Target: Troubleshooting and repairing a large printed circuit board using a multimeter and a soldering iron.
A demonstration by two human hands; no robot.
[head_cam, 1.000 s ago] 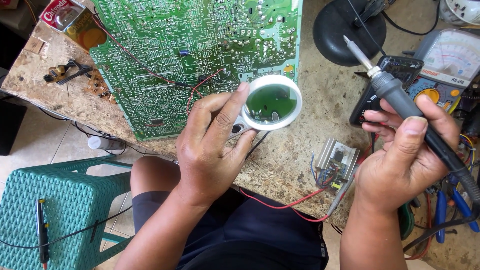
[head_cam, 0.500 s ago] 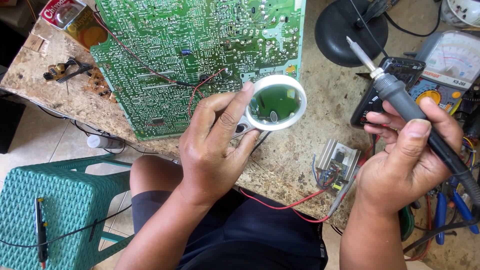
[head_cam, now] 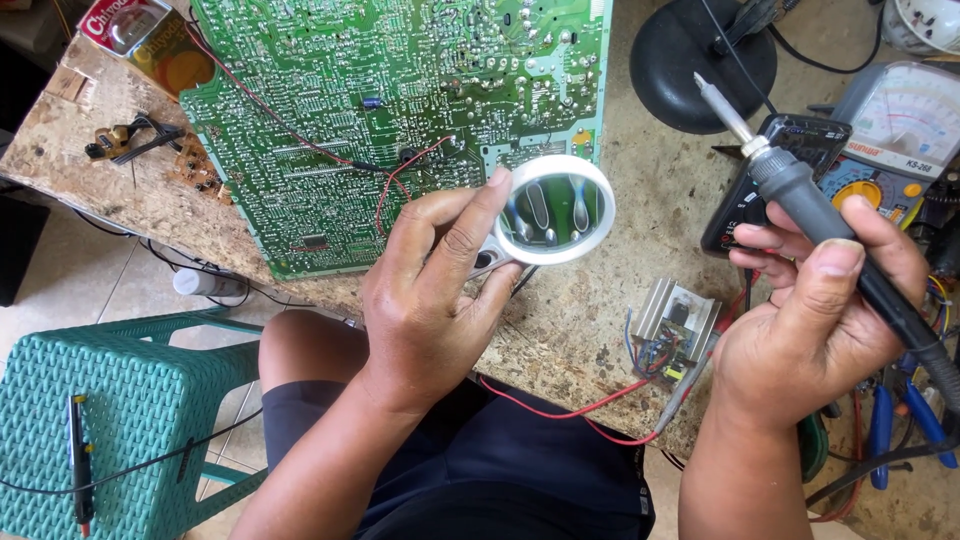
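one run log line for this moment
left hand: holds magnifier over circuit board | right hand: holds soldering iron, tip raised

2 bare hands, the left hand [head_cam: 425, 300] at centre frame and the right hand [head_cam: 810, 320] at the right, on sleeveless forearms; dark navy shorts [head_cam: 500, 470] cover the lap at bottom centre, knee bare

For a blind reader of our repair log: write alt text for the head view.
Seen from above, a person's left hand holds a round white magnifying glass over the edge of a large green circuit board, while the right hand grips a soldering iron, tip raised. They sit at a worn workbench with multimeters and a green stool nearby.
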